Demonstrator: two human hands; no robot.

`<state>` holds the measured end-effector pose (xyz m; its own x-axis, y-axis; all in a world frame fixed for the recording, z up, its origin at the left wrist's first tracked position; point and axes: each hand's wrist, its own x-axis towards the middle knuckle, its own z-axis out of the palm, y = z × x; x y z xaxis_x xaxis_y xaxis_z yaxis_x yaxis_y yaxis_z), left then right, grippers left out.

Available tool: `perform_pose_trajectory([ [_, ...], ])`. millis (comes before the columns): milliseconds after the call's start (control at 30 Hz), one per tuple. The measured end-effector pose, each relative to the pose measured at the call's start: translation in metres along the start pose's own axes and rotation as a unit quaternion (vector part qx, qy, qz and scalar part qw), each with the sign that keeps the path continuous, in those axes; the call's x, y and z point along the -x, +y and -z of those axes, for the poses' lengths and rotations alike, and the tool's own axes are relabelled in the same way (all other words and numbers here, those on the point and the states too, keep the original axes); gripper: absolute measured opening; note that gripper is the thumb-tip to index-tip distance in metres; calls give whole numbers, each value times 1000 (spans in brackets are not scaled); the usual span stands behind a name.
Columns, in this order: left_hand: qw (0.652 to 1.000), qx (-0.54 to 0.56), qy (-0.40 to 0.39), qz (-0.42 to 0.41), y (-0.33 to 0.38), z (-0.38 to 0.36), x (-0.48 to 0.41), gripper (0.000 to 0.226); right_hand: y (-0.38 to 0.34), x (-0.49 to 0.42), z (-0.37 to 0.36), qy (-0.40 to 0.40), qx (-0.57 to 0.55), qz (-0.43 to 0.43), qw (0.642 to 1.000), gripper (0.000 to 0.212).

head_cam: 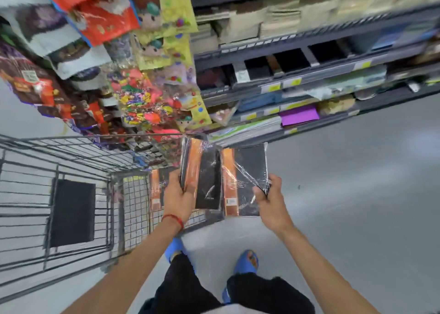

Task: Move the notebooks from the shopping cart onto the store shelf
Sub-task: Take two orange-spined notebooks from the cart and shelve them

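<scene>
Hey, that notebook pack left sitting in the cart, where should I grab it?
Take the notebook pack by its upper edge, coming down from above. It seems to stand upright beside the cart's wire wall, orange spine showing, so the top is likely the only free edge.

We wear a thin red thread bracelet around the wrist just behind our left hand. Our left forearm and right forearm are bare. Our legs are in black trousers of a soft cloth. On our feet we have bright blue clog shoes. The right shoe carries an orange and yellow ornament on its top. A strip of white cloth shows at the bottom edge.
</scene>
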<state>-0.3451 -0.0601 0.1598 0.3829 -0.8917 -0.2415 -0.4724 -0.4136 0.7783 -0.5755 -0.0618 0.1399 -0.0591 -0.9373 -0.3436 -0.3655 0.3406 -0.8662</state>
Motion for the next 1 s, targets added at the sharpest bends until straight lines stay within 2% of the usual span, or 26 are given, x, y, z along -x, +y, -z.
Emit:
perform_pose_trajectory([
  [167, 999, 4, -34, -16, 49, -48, 11, 32, 6, -2, 79, 7, -8, -16, 1000, 32],
  [333, 996, -34, -63, -57, 93, -87, -3, 29, 6, -20, 136, 32, -34, -37, 998, 32],
  [633, 993, -1, -80, -82, 159, -171, -83, 31, -8, -113, 211, 64, -65, -40, 995, 24],
  [900, 996, -5, -74, -43, 212, -247, -171, 16, -18, -236, 263, 77, -24, -84, 993, 25],
  [1000, 997, -1, -80, -15, 232, -269, -195, 19, -26, -271, 280, 69, -29, -90, 993, 22],
])
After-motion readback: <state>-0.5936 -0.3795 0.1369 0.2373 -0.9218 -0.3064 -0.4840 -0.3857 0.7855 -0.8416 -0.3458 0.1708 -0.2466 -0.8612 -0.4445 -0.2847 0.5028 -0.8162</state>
